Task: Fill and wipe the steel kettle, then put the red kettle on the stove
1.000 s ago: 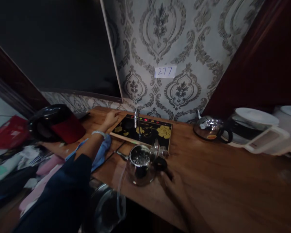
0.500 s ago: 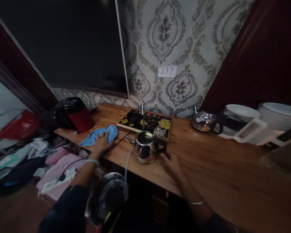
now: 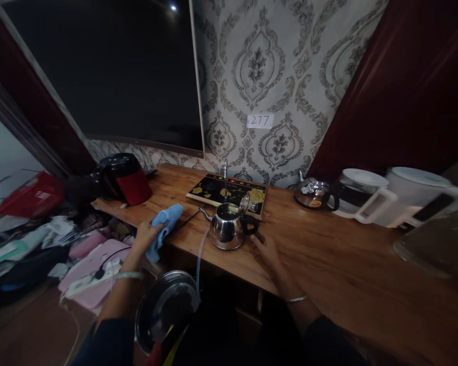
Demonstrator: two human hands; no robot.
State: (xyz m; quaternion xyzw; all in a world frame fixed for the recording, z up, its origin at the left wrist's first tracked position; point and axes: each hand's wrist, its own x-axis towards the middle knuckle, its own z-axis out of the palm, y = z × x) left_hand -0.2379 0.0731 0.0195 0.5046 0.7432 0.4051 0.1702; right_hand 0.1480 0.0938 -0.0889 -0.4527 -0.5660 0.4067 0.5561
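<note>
A blue cloth hangs bunched from my left hand, whose fingers are closed on it at the table's left front edge. Near the front of the table stands a shiny steel teapot, upright, its lid tilted up on the right and its spout to the left. My right hand rests at the wooden top just below the teapot's black handle. Its fingers are loosely apart, not wrapped round the handle; whether a fingertip touches it is unclear. Behind the teapot lies a black tea stove with gold flowers and an upright metal spout.
A second steel teapot and white-lidded jugs stand at the right. A black and red appliance sits at the back left. Below the front edge is a metal-rimmed bucket with a clear hose. Clothes are heaped at the left.
My left hand has gone from lying on the cloth to gripping it, lifting it and drawing it toward the table edge. My right hand stays beside the teapot handle.
</note>
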